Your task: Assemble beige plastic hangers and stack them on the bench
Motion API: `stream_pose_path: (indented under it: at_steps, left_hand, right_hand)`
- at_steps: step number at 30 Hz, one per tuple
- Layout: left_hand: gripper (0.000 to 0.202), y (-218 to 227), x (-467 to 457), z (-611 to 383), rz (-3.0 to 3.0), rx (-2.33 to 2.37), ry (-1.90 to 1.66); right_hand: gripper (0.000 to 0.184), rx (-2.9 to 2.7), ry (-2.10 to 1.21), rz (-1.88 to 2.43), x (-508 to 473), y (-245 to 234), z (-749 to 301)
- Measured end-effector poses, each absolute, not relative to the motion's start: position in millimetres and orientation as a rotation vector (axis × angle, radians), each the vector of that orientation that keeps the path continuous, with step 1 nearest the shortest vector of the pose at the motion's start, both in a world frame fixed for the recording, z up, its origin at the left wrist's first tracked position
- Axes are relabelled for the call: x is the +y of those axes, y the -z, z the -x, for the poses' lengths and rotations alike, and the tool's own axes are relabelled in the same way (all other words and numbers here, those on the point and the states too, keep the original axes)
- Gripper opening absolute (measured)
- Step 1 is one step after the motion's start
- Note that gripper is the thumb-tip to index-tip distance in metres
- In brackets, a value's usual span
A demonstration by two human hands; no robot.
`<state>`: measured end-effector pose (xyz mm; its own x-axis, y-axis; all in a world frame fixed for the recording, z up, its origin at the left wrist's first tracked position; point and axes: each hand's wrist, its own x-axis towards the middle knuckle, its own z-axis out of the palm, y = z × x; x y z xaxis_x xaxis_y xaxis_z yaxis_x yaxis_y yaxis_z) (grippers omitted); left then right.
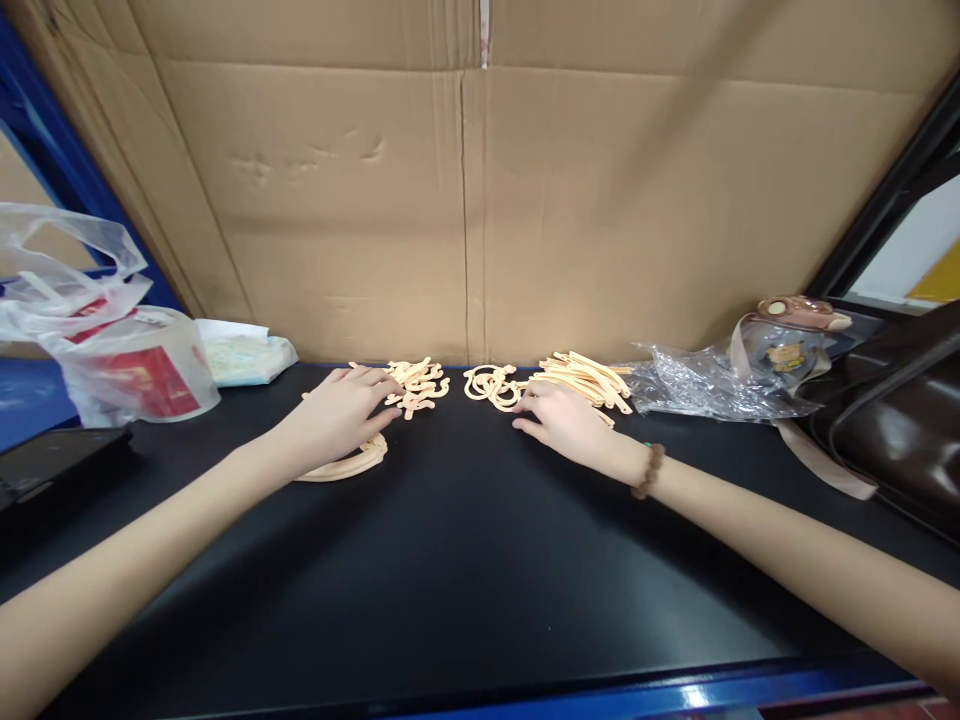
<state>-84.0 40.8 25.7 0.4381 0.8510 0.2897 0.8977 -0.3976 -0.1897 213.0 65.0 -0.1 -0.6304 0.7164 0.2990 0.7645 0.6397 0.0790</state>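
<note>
My left hand [341, 415] reaches over the left part of the black table, its fingers apart and nothing visible in them. Just past its fingertips lies a pile of small, light wooden-looking pieces [420, 378]. Partly under that hand is a curved stack of pale arc-shaped pieces [352, 463]. On the right, my right hand [559, 418] hovers with fingers spread beside some pale ring-shaped pieces [491, 385]. A bundle of long thin strips [581, 372] lies behind it. Both palms face down, so their undersides are hidden.
A plastic bag with a clear cup [161, 365] stands at the left, beside a soft packet [247, 355]. Crumpled clear wrap [705, 380], a lidded bottle [787, 345] and a dark brown bag [892, 410] occupy the right. Behind rises a cardboard wall [337, 200].
</note>
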Motion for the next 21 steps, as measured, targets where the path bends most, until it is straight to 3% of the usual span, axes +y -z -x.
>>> stream_pose_path:
  at_steps: [10, 21]
  left_hand:
    - [0.036, -18.8, 66.2, 76.6, 2.539, -1.332, 0.219]
    - [0.031, -14.6, 60.6, 60.8, 2.463, -1.337, 0.178]
  right_hand:
    - [0.021, -2.62, 0.455, 1.222, 82.5, -0.1, -181.7]
    - [0.026, -2.62, 0.42, 1.153, 83.6, 4.8, -191.1]
